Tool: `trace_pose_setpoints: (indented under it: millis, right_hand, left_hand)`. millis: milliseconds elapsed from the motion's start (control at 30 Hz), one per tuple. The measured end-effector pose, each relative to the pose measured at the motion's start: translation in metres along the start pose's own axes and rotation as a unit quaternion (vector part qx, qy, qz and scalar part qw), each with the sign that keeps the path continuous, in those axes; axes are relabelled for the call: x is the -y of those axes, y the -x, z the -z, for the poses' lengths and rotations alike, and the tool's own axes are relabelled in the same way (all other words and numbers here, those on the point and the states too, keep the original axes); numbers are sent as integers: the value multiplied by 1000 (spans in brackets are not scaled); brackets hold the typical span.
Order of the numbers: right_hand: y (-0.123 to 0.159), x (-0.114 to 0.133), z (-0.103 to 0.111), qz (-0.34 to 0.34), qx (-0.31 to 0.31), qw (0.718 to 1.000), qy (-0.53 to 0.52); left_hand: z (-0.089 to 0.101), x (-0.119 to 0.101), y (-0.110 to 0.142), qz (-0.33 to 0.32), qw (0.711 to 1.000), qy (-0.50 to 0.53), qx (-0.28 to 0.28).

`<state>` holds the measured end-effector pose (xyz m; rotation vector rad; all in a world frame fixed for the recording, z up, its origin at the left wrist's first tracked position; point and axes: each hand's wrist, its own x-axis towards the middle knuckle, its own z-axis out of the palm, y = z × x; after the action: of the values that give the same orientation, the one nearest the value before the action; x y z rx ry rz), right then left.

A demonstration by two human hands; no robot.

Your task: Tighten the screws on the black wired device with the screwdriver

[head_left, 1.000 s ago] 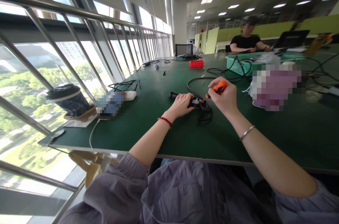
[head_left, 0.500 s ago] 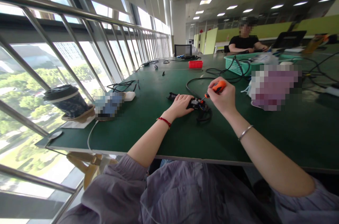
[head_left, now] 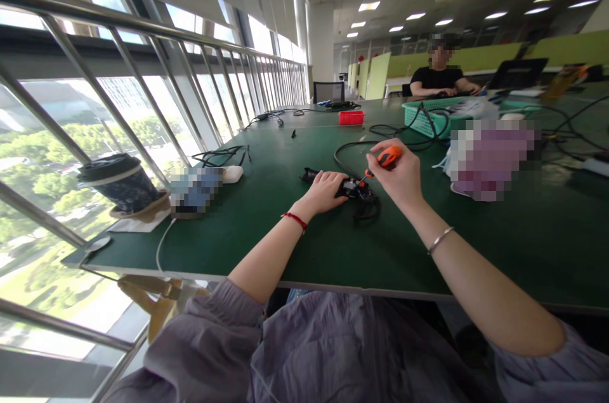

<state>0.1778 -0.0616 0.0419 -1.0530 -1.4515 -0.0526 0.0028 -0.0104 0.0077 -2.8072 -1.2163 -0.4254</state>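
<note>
My left hand [head_left: 324, 192] is closed over a black elongated device [head_left: 351, 188] and presses it to the green table [head_left: 304, 251]. The device's right part is opened up, with small internal pieces and wires showing; its exact kind is unclear. In my right hand [head_left: 400, 176] is a screwdriver [head_left: 390, 157] with an orange and black handle, slanting down to the left. Its tip meets the exposed inside of the device, just right of my left fingers. A black cable [head_left: 340, 152] curves up and away behind the device, and a dark loop hangs at its right end.
A lidded cup [head_left: 121, 184], a blurred-out phone-like item [head_left: 195, 192] and a white case [head_left: 233, 174] stand at left. Farther back are a red tray [head_left: 351, 117] and a green basket [head_left: 431, 120] with cables. A purple item [head_left: 495, 162] lies right; another person [head_left: 440, 76] sits beyond.
My right hand has shifted slightly left, and the screwdriver's tip has moved a little left and down along the device. My left hand keeps its hold. The view has turned slightly.
</note>
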Motion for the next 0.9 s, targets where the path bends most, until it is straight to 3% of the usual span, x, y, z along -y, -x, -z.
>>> trace_pose_setpoints:
  millis: [233, 467, 567, 733, 900]
  right_hand:
    - [3, -4, 1, 11, 34, 999, -32]
    - [1, 3, 4, 8, 14, 1000, 12]
    - [2, 3, 4, 8, 25, 1000, 2]
    - [3, -2, 3, 14, 39, 999, -24]
    - [1, -2, 3, 13, 20, 999, 22]
  left_hand:
    - [-7, 9, 1, 44, 999, 10, -12]
    - [-3, 44, 4, 74, 997, 32, -12]
    - [1, 53, 4, 85, 995, 31, -45]
    - [3, 54, 5, 176, 976, -9, -128]
    - [2, 49, 4, 280, 948, -7, -149]
